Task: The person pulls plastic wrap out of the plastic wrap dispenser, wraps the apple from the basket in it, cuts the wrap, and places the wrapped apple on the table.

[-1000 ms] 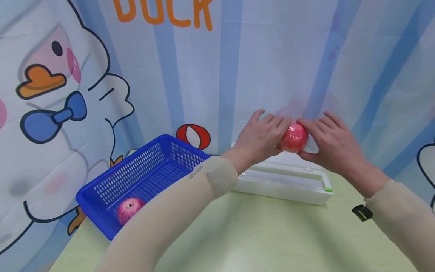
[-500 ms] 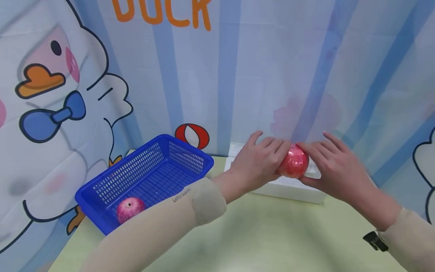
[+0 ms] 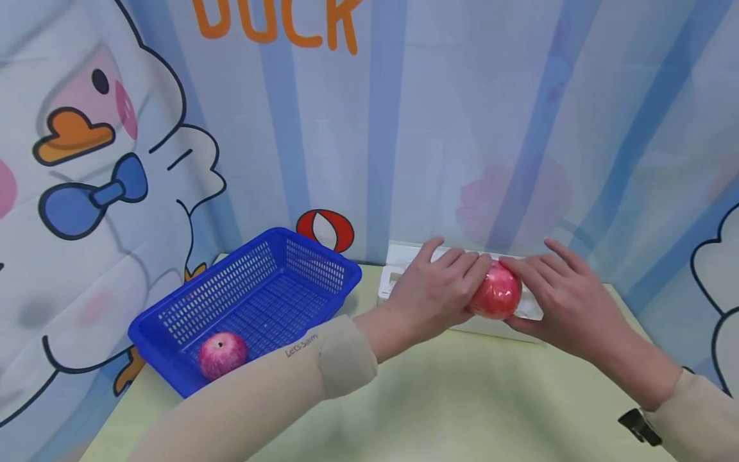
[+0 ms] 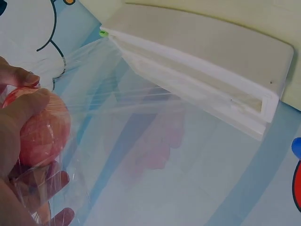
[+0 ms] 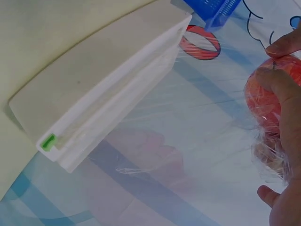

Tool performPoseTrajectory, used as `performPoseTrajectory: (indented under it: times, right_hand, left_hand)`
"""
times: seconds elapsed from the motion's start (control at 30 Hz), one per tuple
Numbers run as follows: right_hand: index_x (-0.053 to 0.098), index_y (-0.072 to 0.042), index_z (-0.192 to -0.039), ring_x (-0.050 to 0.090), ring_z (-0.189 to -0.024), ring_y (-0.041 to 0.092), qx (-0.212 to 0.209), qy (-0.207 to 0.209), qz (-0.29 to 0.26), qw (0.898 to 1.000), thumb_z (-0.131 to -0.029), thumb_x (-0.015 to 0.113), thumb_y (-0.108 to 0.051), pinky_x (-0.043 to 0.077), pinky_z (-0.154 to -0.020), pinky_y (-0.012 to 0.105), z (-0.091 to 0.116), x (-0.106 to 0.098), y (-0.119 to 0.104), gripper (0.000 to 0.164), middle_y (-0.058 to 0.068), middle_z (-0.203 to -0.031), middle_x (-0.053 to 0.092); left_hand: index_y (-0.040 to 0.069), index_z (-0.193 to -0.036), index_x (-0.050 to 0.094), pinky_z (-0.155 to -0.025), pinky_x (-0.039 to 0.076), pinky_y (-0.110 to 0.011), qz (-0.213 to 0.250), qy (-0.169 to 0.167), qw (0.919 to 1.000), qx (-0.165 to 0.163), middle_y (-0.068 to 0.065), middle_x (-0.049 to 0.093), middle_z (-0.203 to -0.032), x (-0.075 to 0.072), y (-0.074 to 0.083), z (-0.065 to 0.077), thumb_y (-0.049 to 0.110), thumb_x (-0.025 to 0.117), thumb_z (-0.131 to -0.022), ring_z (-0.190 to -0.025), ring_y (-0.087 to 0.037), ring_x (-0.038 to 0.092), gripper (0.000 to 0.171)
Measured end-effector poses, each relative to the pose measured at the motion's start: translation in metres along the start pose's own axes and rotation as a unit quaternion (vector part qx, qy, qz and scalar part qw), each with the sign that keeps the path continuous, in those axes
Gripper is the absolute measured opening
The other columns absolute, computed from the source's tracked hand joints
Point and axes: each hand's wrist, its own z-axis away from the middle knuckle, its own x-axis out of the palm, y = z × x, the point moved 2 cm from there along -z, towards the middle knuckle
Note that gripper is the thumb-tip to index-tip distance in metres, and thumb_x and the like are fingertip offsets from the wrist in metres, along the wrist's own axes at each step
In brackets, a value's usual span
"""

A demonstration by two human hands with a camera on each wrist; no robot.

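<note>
Both hands hold a red apple (image 3: pixel 496 294) in front of the white cling film dispenser (image 4: pixel 202 47). My left hand (image 3: pixel 435 292) grips the apple's left side with its thumb and fingers. On the other side, my right hand (image 3: pixel 568 298) pinches it between thumb and index finger, the other fingers raised. Clear cling film (image 4: pixel 131 94) covers the apple and stretches, creased, back to the dispenser in the left wrist view. Bunched film hangs below the apple in the right wrist view. A green slider (image 5: pixel 48 141) sits at one end of the dispenser's slot.
A blue plastic basket (image 3: pixel 346 276) stands on the pale table (image 3: pixel 439 398) at the left. Another apple (image 3: pixel 222 355) lies in it, partly behind the left sleeve (image 3: pixel 271 391). A printed duck curtain (image 3: pixel 462 128) hangs right behind the dispenser.
Both hands have lowered the wrapped apple from above the dispenser to in front of it, nearer the table. The basket and the apple in it have not moved.
</note>
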Motion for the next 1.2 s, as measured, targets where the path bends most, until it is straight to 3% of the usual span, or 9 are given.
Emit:
performPoseTrajectory:
  times: [0.13, 0.37, 0.43, 0.5, 0.57, 0.67, 0.73, 0.8, 1.2]
  right_hand:
    - [0.065, 0.000, -0.136, 0.071, -0.099, 0.037, 0.002, -0.013, -0.007, 1.000, -0.037, 0.111, -0.030, 0.037, -0.123, 0.059, 0.008, 0.003, -0.010, 0.114, 0.016, -0.111, 0.075]
    - [0.063, -0.001, -0.139, 0.072, -0.103, 0.036, -0.005, -0.026, -0.029, 0.999, -0.041, 0.108, -0.041, 0.012, -0.133, 0.040, 0.036, 0.015, -0.037, 0.115, 0.016, -0.116, 0.075]
    - [0.063, -0.001, -0.138, 0.072, -0.103, 0.035, -0.007, -0.031, -0.037, 0.999, -0.050, 0.105, -0.049, 0.009, -0.133, 0.039, 0.045, 0.020, -0.044, 0.108, 0.015, -0.116, 0.075]
    - [0.064, -0.001, -0.137, 0.071, -0.103, 0.033, -0.007, -0.034, -0.043, 0.998, -0.072, 0.093, -0.059, 0.008, -0.133, 0.038, 0.055, 0.027, -0.050, 0.092, 0.014, -0.116, 0.075]
    - [0.064, -0.001, -0.136, 0.071, -0.103, 0.033, -0.003, -0.042, -0.047, 0.998, -0.076, 0.091, -0.061, 0.007, -0.133, 0.037, 0.063, 0.034, -0.056, 0.089, 0.013, -0.118, 0.074]
    - [0.065, -0.001, -0.132, 0.070, -0.100, 0.031, 0.009, -0.052, -0.046, 0.998, -0.068, 0.098, -0.056, 0.004, -0.133, 0.035, 0.073, 0.044, -0.066, 0.091, 0.011, -0.113, 0.074]
    - [0.065, -0.001, -0.131, 0.069, -0.100, 0.029, 0.020, -0.061, -0.042, 0.997, -0.047, 0.107, -0.045, 0.002, -0.133, 0.035, 0.080, 0.050, -0.071, 0.103, 0.010, -0.112, 0.074]
    - [0.066, -0.001, -0.130, 0.069, -0.100, 0.028, 0.028, -0.066, -0.044, 0.996, -0.044, 0.108, -0.042, 0.002, -0.133, 0.034, 0.086, 0.057, -0.075, 0.104, 0.009, -0.112, 0.073]
    - [0.065, -0.002, -0.135, 0.068, -0.106, 0.027, 0.037, -0.075, -0.052, 0.995, -0.055, 0.105, -0.041, 0.004, -0.133, 0.035, 0.116, 0.091, -0.081, 0.097, 0.008, -0.120, 0.072]
  left_hand:
    - [0.017, -0.150, 0.056, -0.114, 0.050, -0.046, 0.010, -0.021, 0.9997, 0.000, 0.004, 0.069, -0.139, 0.002, 0.009, 0.011, 0.061, 0.078, -0.090, -0.127, -0.015, 0.065, 0.078]
    - [0.017, -0.146, 0.060, -0.112, 0.052, -0.046, 0.025, -0.014, 0.9996, 0.002, 0.003, 0.070, -0.136, 0.015, 0.036, 0.041, 0.065, 0.079, -0.088, -0.125, -0.014, 0.066, 0.078]
    - [0.017, -0.145, 0.061, -0.111, 0.052, -0.046, 0.023, -0.012, 0.9996, 0.005, 0.004, 0.071, -0.135, 0.020, 0.044, 0.050, 0.066, 0.080, -0.087, -0.123, -0.013, 0.066, 0.078]
    - [0.018, -0.144, 0.061, -0.110, 0.053, -0.045, 0.023, -0.014, 0.9996, 0.007, 0.004, 0.070, -0.135, 0.026, 0.052, 0.059, 0.067, 0.080, -0.085, -0.123, -0.013, 0.066, 0.079]
    - [0.018, -0.144, 0.061, -0.110, 0.053, -0.044, 0.023, -0.017, 0.9996, 0.009, 0.004, 0.070, -0.135, 0.033, 0.059, 0.066, 0.067, 0.080, -0.085, -0.123, -0.013, 0.066, 0.079]
    - [0.019, -0.145, 0.060, -0.109, 0.053, -0.042, 0.024, -0.026, 0.9993, 0.010, 0.005, 0.069, -0.134, 0.044, 0.068, 0.076, 0.067, 0.080, -0.086, -0.123, -0.012, 0.065, 0.079]
    - [0.019, -0.145, 0.060, -0.109, 0.053, -0.042, 0.025, -0.026, 0.9993, 0.008, 0.005, 0.069, -0.134, 0.052, 0.073, 0.081, 0.067, 0.079, -0.087, -0.122, -0.012, 0.065, 0.078]
    - [0.019, -0.145, 0.061, -0.108, 0.053, -0.041, 0.022, -0.024, 0.9995, 0.007, 0.005, 0.069, -0.133, 0.059, 0.078, 0.086, 0.066, 0.078, -0.089, -0.121, -0.012, 0.066, 0.075]
    - [0.021, -0.142, 0.065, -0.105, 0.054, -0.039, -0.002, -0.005, 1.0000, -0.001, 0.007, 0.069, -0.132, 0.093, 0.096, 0.100, 0.061, 0.076, -0.092, -0.115, -0.009, 0.067, 0.065]
